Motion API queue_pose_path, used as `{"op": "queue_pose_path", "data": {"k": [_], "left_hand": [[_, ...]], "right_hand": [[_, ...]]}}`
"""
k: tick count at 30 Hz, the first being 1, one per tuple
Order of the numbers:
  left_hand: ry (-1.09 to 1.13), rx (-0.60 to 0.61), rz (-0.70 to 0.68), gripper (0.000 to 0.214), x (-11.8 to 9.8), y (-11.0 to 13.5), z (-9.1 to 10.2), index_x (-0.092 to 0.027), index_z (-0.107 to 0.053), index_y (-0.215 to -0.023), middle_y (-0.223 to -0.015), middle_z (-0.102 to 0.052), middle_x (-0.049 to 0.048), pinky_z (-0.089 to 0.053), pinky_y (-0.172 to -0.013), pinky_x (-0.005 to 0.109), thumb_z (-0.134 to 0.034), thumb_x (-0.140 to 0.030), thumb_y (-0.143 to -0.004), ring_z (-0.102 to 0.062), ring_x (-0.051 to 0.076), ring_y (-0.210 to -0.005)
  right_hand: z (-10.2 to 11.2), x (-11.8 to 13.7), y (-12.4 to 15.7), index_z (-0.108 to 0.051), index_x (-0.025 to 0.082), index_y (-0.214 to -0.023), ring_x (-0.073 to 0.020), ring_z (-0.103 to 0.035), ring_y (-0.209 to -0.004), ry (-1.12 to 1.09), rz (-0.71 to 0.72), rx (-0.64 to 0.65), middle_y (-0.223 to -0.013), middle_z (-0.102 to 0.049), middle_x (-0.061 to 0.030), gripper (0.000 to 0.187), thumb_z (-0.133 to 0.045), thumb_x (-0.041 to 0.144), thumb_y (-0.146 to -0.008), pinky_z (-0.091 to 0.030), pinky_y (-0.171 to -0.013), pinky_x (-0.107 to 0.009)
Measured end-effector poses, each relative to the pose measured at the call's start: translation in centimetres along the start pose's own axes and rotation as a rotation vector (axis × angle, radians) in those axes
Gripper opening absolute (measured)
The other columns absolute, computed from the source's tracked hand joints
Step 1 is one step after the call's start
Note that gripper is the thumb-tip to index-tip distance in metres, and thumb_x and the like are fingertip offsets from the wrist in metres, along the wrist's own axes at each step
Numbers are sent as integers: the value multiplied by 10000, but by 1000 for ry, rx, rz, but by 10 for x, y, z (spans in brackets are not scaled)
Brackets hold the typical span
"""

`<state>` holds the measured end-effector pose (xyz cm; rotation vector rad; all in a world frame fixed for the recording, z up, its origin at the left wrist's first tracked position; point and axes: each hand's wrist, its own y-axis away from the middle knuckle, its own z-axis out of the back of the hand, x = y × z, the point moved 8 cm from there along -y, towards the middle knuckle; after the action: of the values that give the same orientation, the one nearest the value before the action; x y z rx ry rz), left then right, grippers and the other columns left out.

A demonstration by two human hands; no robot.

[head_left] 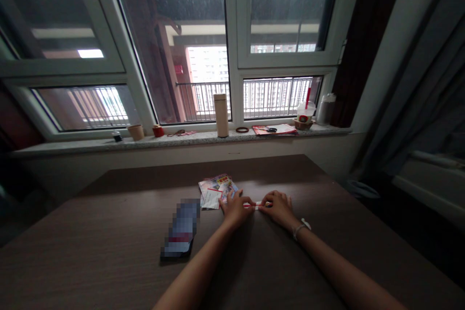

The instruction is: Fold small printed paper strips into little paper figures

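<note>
A small strip of white and red paper (257, 206) lies between my two hands, just above or on the brown table (119, 232); I cannot tell which. My left hand (237, 209) pinches the strip's left end between thumb and fingertips. At the other end, the fingers of my right hand (279, 207) are closed on the strip, and a light bracelet (301, 228) circles that wrist. Printed leaflets (212, 185) lie just beyond my left hand, with a white paper piece (211, 199) on top. The strip's ends are hidden under my fingers.
A phone (180, 228) rests left of my left forearm. On the windowsill (174, 141) stand a tan flask (221, 116), a paper cup (136, 131), a drink cup with a red straw (305, 112) and a grey bottle (326, 109). Scissors (271, 130) lie there on red-edged papers.
</note>
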<state>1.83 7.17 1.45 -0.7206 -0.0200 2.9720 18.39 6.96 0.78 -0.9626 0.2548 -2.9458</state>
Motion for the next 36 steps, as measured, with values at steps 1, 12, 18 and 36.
{"op": "queue_pose_path", "data": {"k": [1,12,18,36], "left_hand": [[-6,11,1,165,1,0,-1,-403,-723,-926,-1475,-424,-21,-23,-1055,721,-634,-428,-789,-221,341,-1416],[-59,78,-33,181,6,-2,-9,-413,-698,-963,-1571,-240,-74,-27,-1038,745,-573,-365,-842,-53,377,-1455],[-65,108,-54,223,9,-3,-7,-451,-688,-1017,-1577,-222,-76,-10,-1049,734,-537,-392,-864,-13,366,-1460],[-66,114,-59,249,10,0,-7,-463,-674,-1065,-1569,-255,-53,-10,-1079,700,-528,-475,-863,-73,368,-1456]], "right_hand": [[0,0,0,-725,283,-770,-273,-464,-1107,-2,3,-4,-1034,-621,-23,193,-680,459,-704,-194,-1037,-478],[-1,-1,0,-722,281,-764,-267,-469,-1102,-3,-1,10,-1032,-621,-19,167,-678,434,-713,-209,-1025,-464],[1,0,0,-720,280,-767,-267,-470,-1106,1,0,1,-1036,-620,-14,170,-677,436,-717,-213,-1023,-463],[-4,-3,0,-711,298,-800,-251,-465,-1102,32,29,11,-1068,-604,-13,152,-659,435,-760,-195,-1035,-463]]}}
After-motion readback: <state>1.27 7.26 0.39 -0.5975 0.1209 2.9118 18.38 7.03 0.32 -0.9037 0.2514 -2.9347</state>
